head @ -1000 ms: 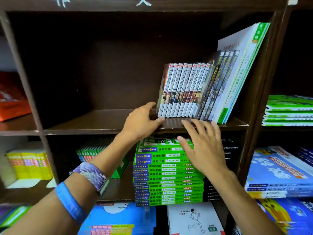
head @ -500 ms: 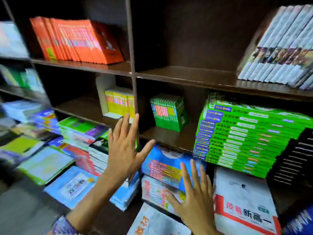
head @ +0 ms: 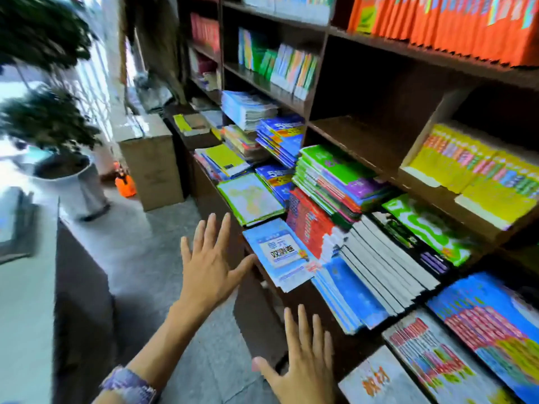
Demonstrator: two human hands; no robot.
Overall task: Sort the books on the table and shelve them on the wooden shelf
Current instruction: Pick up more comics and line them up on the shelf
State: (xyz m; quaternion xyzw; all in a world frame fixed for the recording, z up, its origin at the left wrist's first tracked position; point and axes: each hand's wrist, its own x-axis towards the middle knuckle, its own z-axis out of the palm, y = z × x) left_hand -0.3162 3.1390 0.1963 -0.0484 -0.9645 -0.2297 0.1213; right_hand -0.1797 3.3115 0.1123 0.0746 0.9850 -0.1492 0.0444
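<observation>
Spreading wide, the fingers (head: 210, 228) of the left hand (head: 208, 272) fan out in the air with nothing held, the thumb tip just beside a light blue workbook (head: 280, 255) at the counter (head: 256, 304) edge. The right hand (head: 303, 365) hangs low in the view, fingers straight and apart too, gripping nothing, hovering over the dark counter front. A purple woven band (head: 128, 386) sits on the left wrist.

Out from the hands, the books lie in stacks all along the counter: a fanned pile of white-edged books (head: 385, 266) on blue ones, a red-covered stack (head: 309, 225) behind the workbook, a green and purple stack (head: 335, 176) above that, a map-like cover (head: 250, 199) farther along. The workbook's white label carries large Chinese characters; the blur leaves them only half legible. A pale cover (head: 376, 383) at bottom right shows orange characters, likewise smeared.

Behind and above rises the dark wooden shelf (head: 320, 65): orange spines (head: 455, 24) packed in the top bay, yellow books (head: 472, 170) leaning in a lower bay, a mixed green and pastel row (head: 280, 62) farther off.

On the grey floor (head: 163, 252) stand a cardboard box (head: 151, 164), a small orange object (head: 125, 185) and a potted plant (head: 55, 141) in a white pot, with bright window light at left.
</observation>
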